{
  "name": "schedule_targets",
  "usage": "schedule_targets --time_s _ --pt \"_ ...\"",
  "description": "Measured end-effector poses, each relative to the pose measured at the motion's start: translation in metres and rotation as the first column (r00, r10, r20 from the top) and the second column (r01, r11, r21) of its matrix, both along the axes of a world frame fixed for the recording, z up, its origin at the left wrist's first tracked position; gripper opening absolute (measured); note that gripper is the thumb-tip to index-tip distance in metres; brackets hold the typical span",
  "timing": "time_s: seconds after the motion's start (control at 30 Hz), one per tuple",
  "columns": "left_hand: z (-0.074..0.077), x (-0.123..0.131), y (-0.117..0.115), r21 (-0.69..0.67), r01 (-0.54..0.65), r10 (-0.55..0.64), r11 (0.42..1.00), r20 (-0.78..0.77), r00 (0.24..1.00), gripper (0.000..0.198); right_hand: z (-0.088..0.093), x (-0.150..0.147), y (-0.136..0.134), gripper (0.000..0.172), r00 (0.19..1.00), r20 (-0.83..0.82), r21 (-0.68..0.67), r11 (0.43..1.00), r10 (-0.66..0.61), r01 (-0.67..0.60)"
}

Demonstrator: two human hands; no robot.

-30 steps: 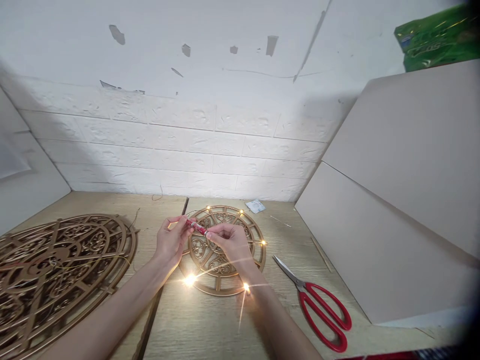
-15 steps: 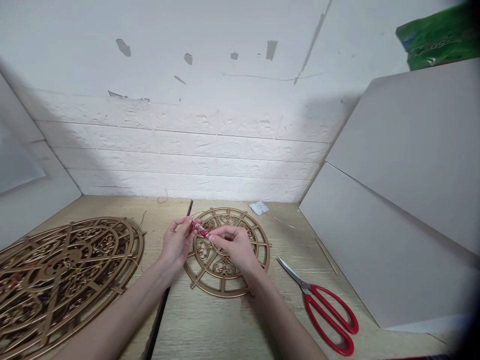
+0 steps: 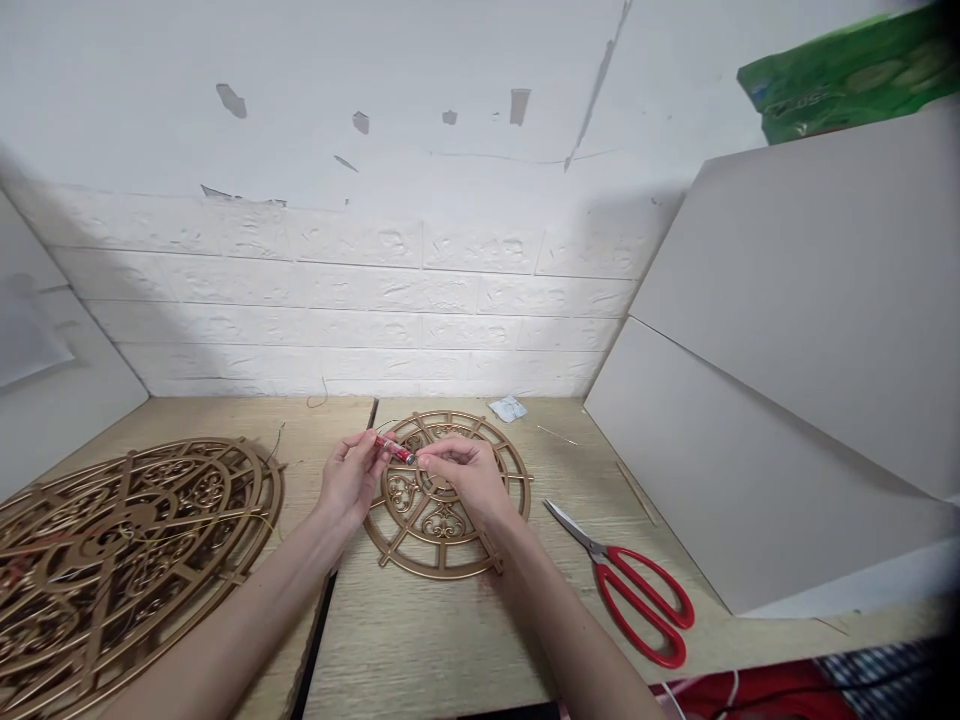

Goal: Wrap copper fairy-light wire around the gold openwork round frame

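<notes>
Nearest me, red cloth (image 3: 780,690) shows at the lower right, just past the front edge of the bench (image 3: 420,650). The scissors (image 3: 599,553) lie a little further in, out of use and apart from both hands; I can't tell if any cutting is finished or to come. At my left sits a pile (image 3: 97,545) of what look like several gold openwork discs, and I can't say whether those are done or waiting. Ahead of me a single disc (image 3: 442,573) lies flat, and above its far left part I have the red tube (image 3: 397,450) raised, so the handling looks midway to me: the tube is picked up but not set down. The fingers of my left hand (image 3: 349,480) grasp its left end; those of my right hand (image 3: 476,485) are drawn together at its silver end, and I can't tell whether they grip it or only touch it. A thin wire (image 3: 386,424) arcs by the left end; how it joins the tube is too fine to see. Further off lies a small sachet (image 3: 508,408), untouched, before the white wall (image 3: 360,270).
</notes>
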State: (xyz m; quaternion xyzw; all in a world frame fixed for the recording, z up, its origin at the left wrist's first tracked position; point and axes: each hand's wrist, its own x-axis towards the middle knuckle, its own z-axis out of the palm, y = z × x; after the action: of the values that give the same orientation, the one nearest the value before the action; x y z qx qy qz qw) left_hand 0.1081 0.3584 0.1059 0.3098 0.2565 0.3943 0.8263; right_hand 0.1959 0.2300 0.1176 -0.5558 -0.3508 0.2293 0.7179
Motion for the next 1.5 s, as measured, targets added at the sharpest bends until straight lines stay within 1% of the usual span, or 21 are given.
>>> schedule_targets --time_s 0.1,0.17,0.23,0.37,0.57,0.77,1.0,1.17,1.27,1.4,1.5 --pt "-0.003 0.000 0.001 -0.020 0.012 -0.012 1.000 0.003 1.000 0.011 0.001 0.000 0.000 0.018 0.998 -0.068 0.012 1.000 0.015 -0.014" --pt "-0.004 0.001 0.002 -0.040 0.000 0.000 0.999 0.005 1.000 0.011 0.002 0.000 -0.001 0.020 0.989 -0.144 0.015 0.999 0.036 -0.034" --pt "-0.005 0.001 0.003 -0.053 -0.011 0.011 0.999 0.011 1.000 0.012 0.003 -0.001 -0.002 0.021 0.984 -0.173 0.012 0.999 0.052 -0.051" --pt "-0.005 0.002 0.003 -0.050 -0.004 0.005 0.999 0.010 1.000 0.012 0.002 -0.003 -0.001 0.019 0.985 -0.152 0.005 0.997 0.082 -0.082" --pt "-0.005 0.002 0.002 -0.050 -0.004 0.004 0.999 -0.004 1.000 0.012 -0.001 -0.003 0.001 0.017 0.988 -0.136 -0.003 0.997 0.080 -0.081" --pt "-0.006 0.002 0.002 -0.043 0.011 -0.011 0.999 -0.007 1.000 0.011 0.001 -0.004 0.000 0.016 0.987 -0.124 -0.016 0.994 0.101 -0.103" --pt "-0.002 0.001 -0.004 -0.016 -0.012 0.012 1.000 -0.013 1.000 0.012 -0.001 -0.002 0.002 0.017 0.993 -0.086 -0.008 0.996 0.083 -0.084" --pt "0.001 0.002 -0.007 -0.009 -0.008 0.008 1.000 -0.021 1.000 0.011 -0.003 -0.002 0.001 0.017 0.998 -0.038 0.005 0.998 0.060 -0.059" --pt "0.000 0.002 -0.007 -0.002 -0.011 0.011 1.000 -0.024 1.000 0.012 -0.003 -0.004 0.001 0.018 0.993 -0.065 0.042 0.995 0.094 -0.091" --pt "-0.001 0.003 -0.009 0.003 -0.007 0.007 1.000 -0.015 1.000 0.013 0.000 -0.006 0.002 0.025 0.979 -0.106 0.084 0.982 0.176 -0.167" --pt "-0.001 0.003 -0.010 0.001 -0.004 0.004 1.000 -0.012 1.000 0.013 0.001 -0.006 0.002 0.021 0.977 -0.089 0.079 0.979 0.194 -0.187"
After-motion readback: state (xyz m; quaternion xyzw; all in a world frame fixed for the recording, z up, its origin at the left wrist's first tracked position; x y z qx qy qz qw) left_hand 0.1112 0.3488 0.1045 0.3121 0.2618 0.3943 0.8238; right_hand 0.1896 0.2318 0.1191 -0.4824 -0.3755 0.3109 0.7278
